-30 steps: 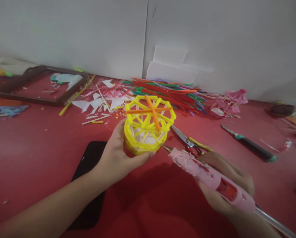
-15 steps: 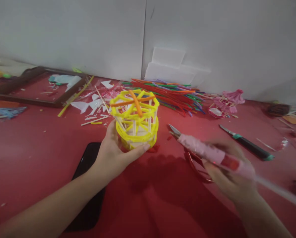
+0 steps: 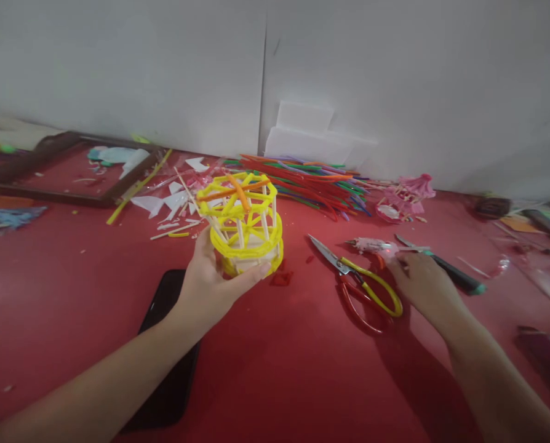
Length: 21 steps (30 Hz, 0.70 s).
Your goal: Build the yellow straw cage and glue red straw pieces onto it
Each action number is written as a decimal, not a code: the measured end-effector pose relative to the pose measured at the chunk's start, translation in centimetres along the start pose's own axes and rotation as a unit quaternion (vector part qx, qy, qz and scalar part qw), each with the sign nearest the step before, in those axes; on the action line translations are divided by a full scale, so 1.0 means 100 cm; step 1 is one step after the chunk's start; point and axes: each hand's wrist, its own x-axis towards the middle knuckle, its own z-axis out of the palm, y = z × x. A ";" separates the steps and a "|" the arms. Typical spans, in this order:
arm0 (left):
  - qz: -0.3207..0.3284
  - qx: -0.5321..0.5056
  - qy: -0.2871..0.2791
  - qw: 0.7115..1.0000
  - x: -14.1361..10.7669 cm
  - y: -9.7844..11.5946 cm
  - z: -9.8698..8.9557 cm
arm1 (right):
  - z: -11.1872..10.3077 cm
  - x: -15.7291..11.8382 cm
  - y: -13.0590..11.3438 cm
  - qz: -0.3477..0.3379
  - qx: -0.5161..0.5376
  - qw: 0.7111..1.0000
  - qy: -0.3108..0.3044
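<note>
My left hand (image 3: 217, 283) grips a small round frame (image 3: 247, 251) by its base. The frame has yellow fuzzy rings and spokes, pale stick uprights and crossed orange strips on top, and it is held up above the table. At the right, my right hand (image 3: 425, 283) is closed around the rear of a pink-wrapped glue gun (image 3: 371, 245), which lies low over the table with its tip pointing left. Scissors (image 3: 375, 289) with one yellow and one red handle lie just left of that hand. Beyond it is a black-and-teal handled cutter (image 3: 459, 274).
A black phone (image 3: 164, 369) lies under my left forearm on the red table (image 3: 275, 375). Behind are pipe cleaners (image 3: 307, 184), white scraps (image 3: 168, 200), a pink model (image 3: 406, 197) and a brown wooden frame (image 3: 48, 195). A white wall (image 3: 164, 74) closes off the back.
My right hand has moved the glue gun away and down, behind the scissors, which now show fully. My left hand still holds the yellow frame, almost unmoved.
</note>
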 end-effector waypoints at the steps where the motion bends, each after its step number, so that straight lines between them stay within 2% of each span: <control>1: -0.001 -0.002 -0.002 1.000 -0.001 0.001 0.001 | -0.004 0.000 -0.005 -0.011 -0.032 0.999 0.022; 3: -0.006 0.000 -0.004 1.000 -0.002 0.003 0.002 | -0.012 -0.001 -0.018 -0.042 -0.069 0.993 0.092; 5: -0.013 0.010 -0.005 1.000 -0.002 0.005 0.002 | -0.020 -0.001 -0.038 -0.123 -0.026 0.983 0.135; 6: -0.014 0.015 -0.005 1.000 -0.003 0.005 0.002 | -0.023 -0.001 -0.050 -0.191 0.020 0.974 0.123; 7: -0.015 0.018 -0.007 1.000 -0.003 0.006 0.002 | -0.026 -0.001 -0.063 -0.268 0.053 0.958 0.086; 9: -0.013 0.023 -0.008 1.000 -0.003 0.005 0.001 | -0.028 0.001 -0.086 -0.356 0.072 0.931 0.025; 11: -0.014 0.027 -0.005 1.000 -0.003 0.004 -0.001 | -0.029 0.006 -0.105 -0.383 0.060 0.922 -0.002; 14: -0.018 0.034 -0.004 0.999 -0.003 0.002 -0.002 | -0.030 0.015 -0.120 -0.398 0.030 0.916 -0.031; 18: -0.019 0.043 -0.006 0.999 -0.003 0.003 0.000 | -0.033 0.027 -0.126 -0.430 0.000 0.900 -0.067; 21: -0.021 0.049 -0.007 0.999 -0.003 0.003 0.001 | -0.035 0.030 -0.127 -0.428 0.000 0.900 -0.080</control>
